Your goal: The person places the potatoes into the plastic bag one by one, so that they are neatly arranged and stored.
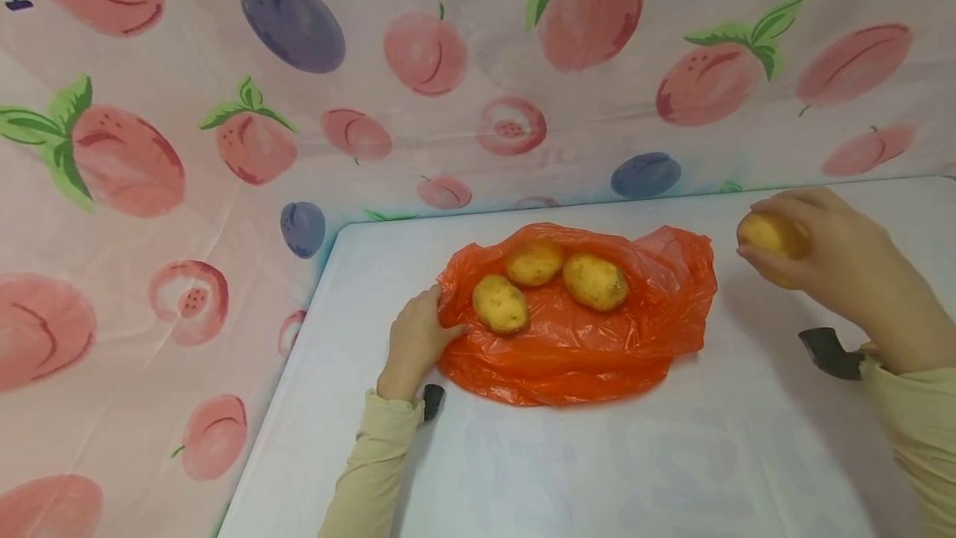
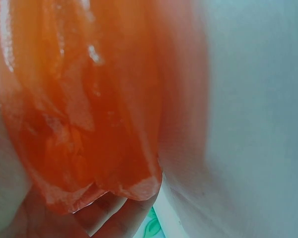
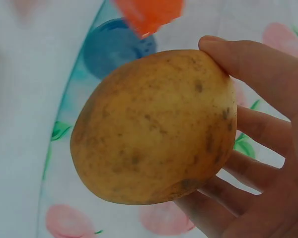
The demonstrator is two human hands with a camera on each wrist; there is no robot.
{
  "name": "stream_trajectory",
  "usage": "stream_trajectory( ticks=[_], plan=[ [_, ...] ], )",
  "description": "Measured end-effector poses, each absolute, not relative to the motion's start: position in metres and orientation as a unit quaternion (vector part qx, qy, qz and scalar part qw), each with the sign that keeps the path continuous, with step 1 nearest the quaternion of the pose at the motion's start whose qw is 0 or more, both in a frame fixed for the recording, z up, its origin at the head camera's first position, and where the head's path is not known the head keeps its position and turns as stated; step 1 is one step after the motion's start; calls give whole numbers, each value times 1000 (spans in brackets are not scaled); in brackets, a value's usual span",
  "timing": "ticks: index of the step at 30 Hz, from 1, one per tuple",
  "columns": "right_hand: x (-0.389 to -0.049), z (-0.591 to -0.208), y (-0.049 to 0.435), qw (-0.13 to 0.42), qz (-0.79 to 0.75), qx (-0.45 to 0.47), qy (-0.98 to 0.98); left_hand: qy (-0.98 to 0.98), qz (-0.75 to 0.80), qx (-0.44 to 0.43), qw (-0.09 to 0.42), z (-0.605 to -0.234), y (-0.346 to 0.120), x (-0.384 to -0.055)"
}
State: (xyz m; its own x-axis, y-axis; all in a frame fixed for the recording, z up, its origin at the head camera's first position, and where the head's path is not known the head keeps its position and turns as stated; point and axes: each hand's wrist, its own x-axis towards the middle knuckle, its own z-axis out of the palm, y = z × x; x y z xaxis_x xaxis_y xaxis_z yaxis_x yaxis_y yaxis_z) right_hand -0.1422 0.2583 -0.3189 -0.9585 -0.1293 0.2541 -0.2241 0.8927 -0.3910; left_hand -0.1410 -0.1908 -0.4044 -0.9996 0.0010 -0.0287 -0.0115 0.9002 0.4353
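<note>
An orange-red plastic bag (image 1: 568,364) lies spread on the white table, its mouth facing up. Inside it are three yellow-brown potatoes: one at the left (image 1: 500,304), one at the back (image 1: 534,262) and one to the right (image 1: 595,281). My left hand (image 1: 418,339) grips the bag's left edge, thumb on the inner side; in the left wrist view the plastic (image 2: 84,124) covers part of the fingers. Off to the right of the bag, my right hand (image 1: 844,256) holds another potato (image 3: 154,129) between thumb and fingers, raised above the table.
A pink cloth printed with fruit (image 1: 426,52) hangs behind and to the left of the white table (image 1: 568,471). Dark wrist-worn pieces show at the left cuff (image 1: 433,402) and the right cuff (image 1: 831,353). The bag's loose right end (image 1: 683,272) stands up toward the right hand.
</note>
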Motion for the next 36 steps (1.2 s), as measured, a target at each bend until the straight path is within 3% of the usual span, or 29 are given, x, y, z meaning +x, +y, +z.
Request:
stream_trajectory(
  ticks=[16,36],
  plan=[
    [-142,-287,221,136,236,130,-953,974,224,-3,15,-405,-191,-142],
    [-149,-269,165,95,250,184,-946,975,221,-8,21,-406,-192,-142]
  ],
)
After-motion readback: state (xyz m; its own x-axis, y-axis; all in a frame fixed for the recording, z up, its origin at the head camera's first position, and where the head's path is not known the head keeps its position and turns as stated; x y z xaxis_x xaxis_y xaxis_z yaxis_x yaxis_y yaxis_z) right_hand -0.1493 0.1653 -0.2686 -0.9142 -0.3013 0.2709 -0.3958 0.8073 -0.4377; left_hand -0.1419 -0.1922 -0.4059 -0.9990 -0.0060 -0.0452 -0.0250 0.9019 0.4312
